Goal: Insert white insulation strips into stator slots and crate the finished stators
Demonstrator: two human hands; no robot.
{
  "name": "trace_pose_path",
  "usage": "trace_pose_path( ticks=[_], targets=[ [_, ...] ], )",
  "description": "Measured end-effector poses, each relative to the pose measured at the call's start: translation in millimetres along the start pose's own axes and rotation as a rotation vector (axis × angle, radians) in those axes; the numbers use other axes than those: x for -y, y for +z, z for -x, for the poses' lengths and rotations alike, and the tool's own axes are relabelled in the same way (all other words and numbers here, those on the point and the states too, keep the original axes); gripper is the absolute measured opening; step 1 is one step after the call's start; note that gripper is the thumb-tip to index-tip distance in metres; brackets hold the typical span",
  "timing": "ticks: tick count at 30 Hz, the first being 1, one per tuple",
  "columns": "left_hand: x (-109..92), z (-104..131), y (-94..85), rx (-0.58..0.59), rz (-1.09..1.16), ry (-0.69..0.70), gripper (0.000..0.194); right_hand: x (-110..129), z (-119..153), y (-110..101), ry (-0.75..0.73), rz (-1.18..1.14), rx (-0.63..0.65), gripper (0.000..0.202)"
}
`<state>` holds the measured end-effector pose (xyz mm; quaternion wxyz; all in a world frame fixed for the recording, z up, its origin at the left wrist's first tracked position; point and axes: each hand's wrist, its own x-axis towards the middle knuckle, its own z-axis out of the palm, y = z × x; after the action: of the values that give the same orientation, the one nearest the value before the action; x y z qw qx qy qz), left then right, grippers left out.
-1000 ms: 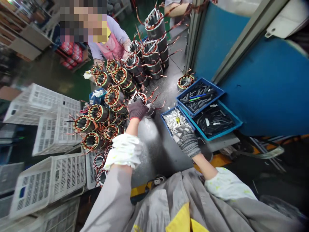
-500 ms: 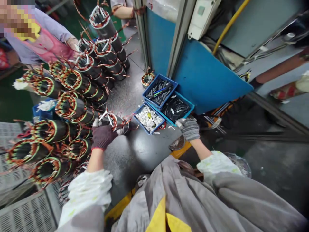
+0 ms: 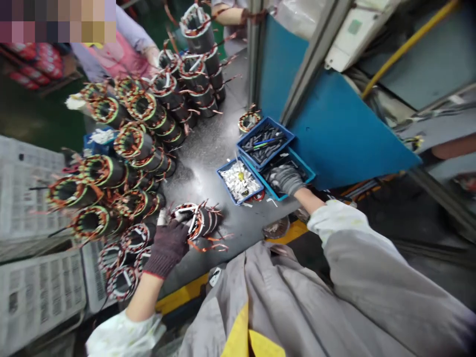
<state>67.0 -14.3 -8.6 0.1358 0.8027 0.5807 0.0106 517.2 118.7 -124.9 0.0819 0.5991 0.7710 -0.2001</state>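
Note:
My left hand [image 3: 169,243], in a dark purple knitted glove with pale fingertips, grips the left end of a motor stator [image 3: 208,221]. This stator lies tilted on its side above the metal tabletop, with copper leads and white sleeves sticking out. My right hand [image 3: 286,178], in a grey striped glove, reaches into a teal tray [image 3: 311,177] of black pieces. Its fingers are stretched out; their tips blend into the dark contents. Beside it stands a blue tray [image 3: 238,202] of short white pieces, with a yellow item on top.
Another blue tray [image 3: 292,135] holds dark tubes and a pen. Stacked stators [image 3: 143,106] crowd the table's left side, with loose wire ends. A single stator [image 3: 249,120] stands behind the trays. A blue panel [image 3: 334,134] borders the right. A co-worker's pink apron [image 3: 122,54] shows behind the stacks.
My right hand has moved from the teal tray's near edge into it. The stator at my left hand has come nearer to me and turned. The whole view has shifted.

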Motion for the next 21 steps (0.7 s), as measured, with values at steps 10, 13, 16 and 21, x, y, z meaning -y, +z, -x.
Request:
trace_pose_path(
  ticks=[10, 13, 16, 21],
  targets=[
    [-17.2, 0.7, -1.5, -0.459, 0.21, -0.233, 0.035, 127.7, 27.6, 12.1, -0.141, -0.992, -0.284, 0.033],
    [-15.8, -17.7, 23.0, -0.434, 0.321, -0.272, 0.032, 188.8, 22.9, 5.1, -0.219, -1.043, -0.285, 0.031],
    [-13.1, -22.8, 36.7, -0.484, 0.413, -0.276, 0.028, 210.2, 12.6, -2.9, -0.246, -0.998, -0.249, 0.028],
    [-5.0, -24.5, 42.7, -0.52, 0.43, -0.255, 0.026, 209.7, 3.6, -28.2, -0.4, -0.664, -0.155, 0.027]
  ],
)
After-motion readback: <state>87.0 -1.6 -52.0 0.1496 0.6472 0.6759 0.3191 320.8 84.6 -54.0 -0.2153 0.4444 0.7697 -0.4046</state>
